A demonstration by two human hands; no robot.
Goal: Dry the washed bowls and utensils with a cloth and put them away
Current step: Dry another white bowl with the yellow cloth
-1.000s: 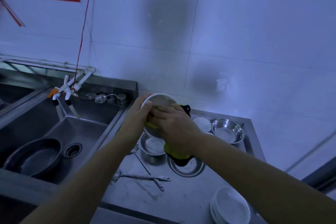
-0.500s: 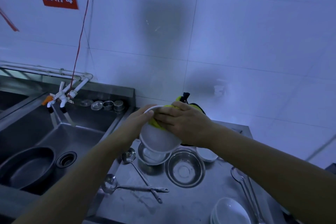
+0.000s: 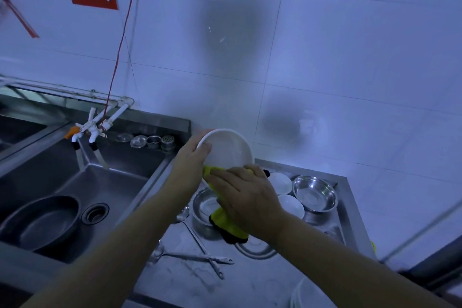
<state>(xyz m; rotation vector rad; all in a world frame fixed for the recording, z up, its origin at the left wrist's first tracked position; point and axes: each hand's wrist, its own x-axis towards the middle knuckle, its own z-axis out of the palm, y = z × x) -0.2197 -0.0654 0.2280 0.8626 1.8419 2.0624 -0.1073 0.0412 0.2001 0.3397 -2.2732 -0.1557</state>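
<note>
Half a second ago I had the bowl [image 3: 226, 149] turned with its underside toward me and my right hand [image 3: 246, 197] on its top rim; now its white inside faces me, tilted up toward the wall, and that hand has dropped to the lower rim. My left hand [image 3: 191, 165] grips the bowl's left edge, thumb over the rim, holding it in the air above the counter [image 3: 250, 280]. My right hand presses the cloth [image 3: 225, 222] against the bottom edge, fingers curled over it, the yellow cloth hanging below. The bowl is round, so it has no long axis; its opening points at me and slightly up. On the counter I count two small white bowls, two steel bowls plainly visible, a third mostly hidden under the cloth, two ladles crossing, and a white stack at the bottom edge.
</note>
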